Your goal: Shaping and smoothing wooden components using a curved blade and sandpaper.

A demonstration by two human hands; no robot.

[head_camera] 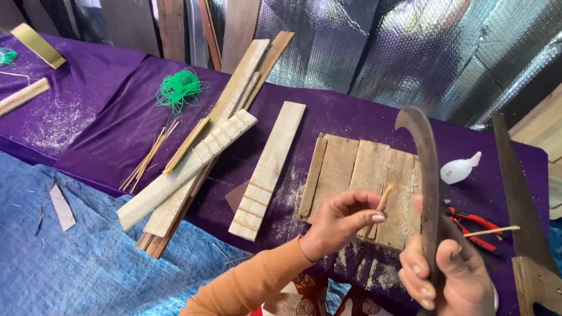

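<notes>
Nearest, the right hand [446,275] closes its grip round a dark curved iron sickle blade [426,175]. Left of the blade, the left hand [339,221] pinches a thin pale bamboo stick [381,202]. Fingers so near risk a cut, I judge.

the curved blade [426,175] is dark, dull metal — rough and rust-brown, like the saw [515,181] beside it. the thin stick [383,199] and the planks [269,167] are pale bare wood, dusted with sawdust. the tablecloth [117,123] is soft purple velvet, the backdrop [374,41] shiny crinkled foil — the small bottle [459,168] smooth white plastic.
</notes>
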